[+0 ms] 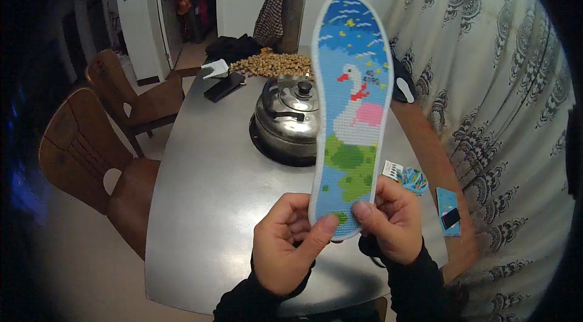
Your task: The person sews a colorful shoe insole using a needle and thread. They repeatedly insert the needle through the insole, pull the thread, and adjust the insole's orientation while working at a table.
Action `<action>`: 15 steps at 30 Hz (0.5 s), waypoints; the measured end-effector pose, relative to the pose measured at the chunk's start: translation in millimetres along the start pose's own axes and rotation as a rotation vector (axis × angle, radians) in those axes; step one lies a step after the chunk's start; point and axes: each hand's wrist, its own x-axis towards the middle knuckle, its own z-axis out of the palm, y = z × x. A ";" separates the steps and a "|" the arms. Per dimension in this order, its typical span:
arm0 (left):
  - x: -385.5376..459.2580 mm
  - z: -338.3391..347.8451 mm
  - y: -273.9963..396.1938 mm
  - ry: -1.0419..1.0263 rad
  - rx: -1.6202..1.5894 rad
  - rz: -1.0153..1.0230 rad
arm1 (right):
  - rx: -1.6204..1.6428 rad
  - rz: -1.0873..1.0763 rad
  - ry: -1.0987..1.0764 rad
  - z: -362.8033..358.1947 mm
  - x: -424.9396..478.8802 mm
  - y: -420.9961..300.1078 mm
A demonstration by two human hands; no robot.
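Note:
Upright above the table is a cross-stitched shoe insole (350, 121) with a white edge, showing a white goose, green patches and a blue ground. My left hand (289, 242) grips its lower left side, thumb on the stitched face. At the lower right side, my right hand (391, 222) pinches it, with that thumb also on the front. The fingers behind the insole are partly hidden. Just beyond my right hand lies a bundle of multicoloured thread (412, 181), beside a small white card (392, 170) with dark marks.
A steel kettle (287, 126) sits on the metal-topped table (205, 212), partly behind the insole. Farther back are a black phone (224, 87) and a heap of peanuts (273, 64). Wooden chairs (86, 149) stand left; a patterned curtain (492, 94) hangs right, near a blue packet (446, 201).

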 end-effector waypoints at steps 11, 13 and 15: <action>1.4 -5.3 2.3 -0.075 0.005 -0.102 | 0.255 0.149 -0.089 6.3 0.2 3.6; 1.0 -5.0 2.5 -0.083 -0.033 -0.092 | 0.278 0.149 -0.095 6.7 0.7 3.9; 0.3 -3.9 4.2 -0.090 -0.021 -0.094 | 0.311 0.147 -0.097 6.2 0.4 4.0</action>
